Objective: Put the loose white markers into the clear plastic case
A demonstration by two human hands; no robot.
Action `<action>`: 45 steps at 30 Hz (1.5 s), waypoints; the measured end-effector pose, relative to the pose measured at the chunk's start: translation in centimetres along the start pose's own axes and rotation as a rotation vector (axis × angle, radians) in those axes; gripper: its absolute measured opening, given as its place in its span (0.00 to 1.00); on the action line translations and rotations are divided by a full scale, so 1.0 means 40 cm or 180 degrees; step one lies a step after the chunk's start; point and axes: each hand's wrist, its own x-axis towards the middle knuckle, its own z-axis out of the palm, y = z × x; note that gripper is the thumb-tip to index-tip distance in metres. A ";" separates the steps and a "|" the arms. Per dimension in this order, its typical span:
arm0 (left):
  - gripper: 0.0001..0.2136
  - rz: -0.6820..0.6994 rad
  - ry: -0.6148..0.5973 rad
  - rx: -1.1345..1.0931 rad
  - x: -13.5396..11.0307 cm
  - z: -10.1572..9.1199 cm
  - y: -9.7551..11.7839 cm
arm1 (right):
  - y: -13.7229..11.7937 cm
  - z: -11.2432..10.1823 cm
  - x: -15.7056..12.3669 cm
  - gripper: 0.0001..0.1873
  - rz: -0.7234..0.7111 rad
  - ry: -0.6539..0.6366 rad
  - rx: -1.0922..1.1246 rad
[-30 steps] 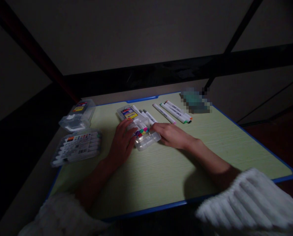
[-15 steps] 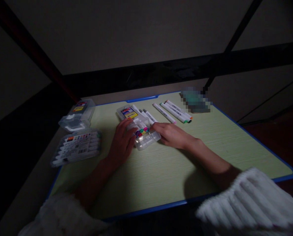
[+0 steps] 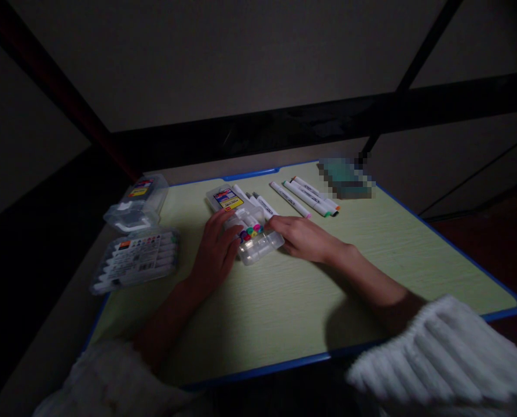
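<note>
A clear plastic marker case (image 3: 261,249) lies on the table in front of me, its lid end folded open toward me. Colourful caps of several markers (image 3: 252,232) show inside it. My left hand (image 3: 215,246) holds the case from the left, thumb near the caps and fingers over its top. From the right, my right hand (image 3: 300,236) grips the case's side near the open lid with curled fingers; its fingertips are partly hidden. Right behind the case, white markers (image 3: 264,207) lie loose.
Farther right are a pink-tipped marker (image 3: 289,200) and a group of white markers (image 3: 312,197). At left sit a filled marker case (image 3: 136,260) and another clear case (image 3: 139,202). A blurred-out object (image 3: 345,178) rests at the back right. Blue edging (image 3: 258,373) borders the table.
</note>
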 end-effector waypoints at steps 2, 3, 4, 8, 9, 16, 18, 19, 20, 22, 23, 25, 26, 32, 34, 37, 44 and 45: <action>0.09 0.0010 0.0013 -0.0010 0.000 0.000 0.000 | 0.000 0.000 0.000 0.11 0.0010 -0.0001 -0.0016; 0.09 0.0011 0.0014 -0.0011 0.000 0.000 0.000 | 0.000 0.000 0.000 0.11 0.0012 -0.0004 -0.0013; 0.09 0.0008 0.0011 -0.0011 0.000 0.000 0.000 | 0.000 -0.001 0.000 0.11 0.0010 -0.0005 -0.0007; 0.09 -0.0011 0.0004 -0.0030 0.000 -0.001 0.001 | -0.001 -0.002 0.001 0.12 0.0014 -0.0013 0.0023; 0.09 -0.0012 0.0003 -0.0039 0.000 -0.001 0.001 | -0.002 -0.003 0.001 0.12 0.0020 -0.0022 0.0023; 0.08 0.0034 0.0031 -0.0023 0.000 0.001 0.001 | -0.002 -0.001 0.001 0.12 0.0026 -0.0037 -0.0029; 0.08 0.0034 0.0037 -0.0023 0.000 0.001 0.000 | -0.001 0.000 0.001 0.11 0.0026 -0.0022 -0.0011; 0.08 0.0035 0.0031 -0.0024 0.000 0.001 0.000 | 0.000 0.000 0.001 0.11 0.0027 -0.0013 0.0003; 0.08 0.0034 0.0027 -0.0021 0.000 0.001 0.000 | 0.000 0.001 0.001 0.11 0.0025 -0.0004 0.0017; 0.08 0.0038 0.0023 -0.0018 0.000 0.000 0.000 | 0.000 0.001 0.001 0.12 0.0020 0.0006 0.0038; 0.08 0.0038 0.0021 -0.0019 0.000 0.000 0.000 | 0.000 0.001 0.001 0.12 0.0019 0.0008 0.0048; 0.08 0.0026 0.0022 -0.0026 0.000 0.000 0.000 | -0.002 0.000 0.000 0.13 0.0037 0.0015 0.0088; 0.08 0.0024 0.0024 -0.0032 -0.001 0.000 0.000 | -0.002 0.000 0.000 0.13 0.0052 0.0021 0.0120; 0.09 0.0045 0.0033 -0.0058 -0.002 0.001 -0.002 | 0.001 0.006 -0.002 0.15 0.0087 0.0083 0.0326; 0.09 0.0043 0.0035 -0.0045 -0.003 0.001 -0.003 | 0.004 0.009 -0.002 0.15 0.0082 0.0100 0.0343; 0.08 0.0037 0.0030 -0.0023 -0.003 0.002 -0.003 | 0.006 0.010 -0.002 0.14 0.0091 0.0120 0.0329; 0.08 0.0093 0.0093 0.0024 -0.004 0.004 -0.004 | 0.001 0.004 -0.002 0.13 0.0150 0.0080 0.0294; 0.07 0.0094 0.0104 0.0019 -0.004 0.004 -0.004 | 0.001 0.004 -0.002 0.13 0.0164 0.0073 0.0293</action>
